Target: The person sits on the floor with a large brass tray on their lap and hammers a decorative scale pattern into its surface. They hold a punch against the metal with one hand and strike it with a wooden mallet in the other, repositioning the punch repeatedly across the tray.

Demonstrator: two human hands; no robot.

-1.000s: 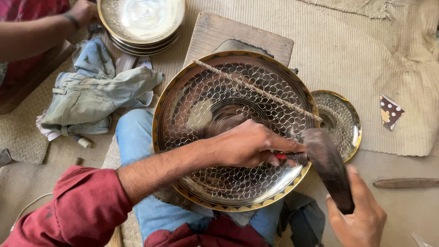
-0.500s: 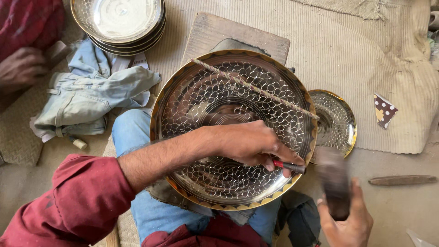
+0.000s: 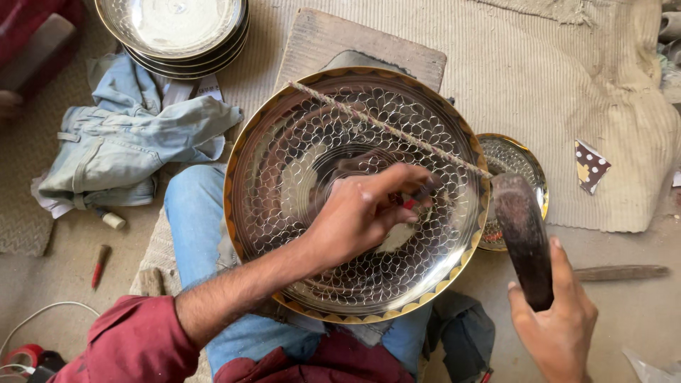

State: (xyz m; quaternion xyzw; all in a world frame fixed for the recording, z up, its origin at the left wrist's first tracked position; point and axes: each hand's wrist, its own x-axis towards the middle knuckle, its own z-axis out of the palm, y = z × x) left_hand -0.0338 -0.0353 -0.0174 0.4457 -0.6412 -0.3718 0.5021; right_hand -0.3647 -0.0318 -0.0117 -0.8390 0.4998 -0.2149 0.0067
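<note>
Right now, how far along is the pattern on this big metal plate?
The scale pattern already covers most of the big plate. In hand: the left hand holds a small punch near the centre, and the right hand holds the hammer. Left: the smooth patch beside the punch.

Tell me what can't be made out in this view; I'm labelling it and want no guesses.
- Tip of the small red-handled tool: head view, hidden by the left hand.
- Head of the dark wooden mallet in the right hand: blurred.
- Small patterned brass dish: partly hidden by the large patterned brass plate and the mallet.
- Stack of metal plates: cut off by the top edge.
</note>
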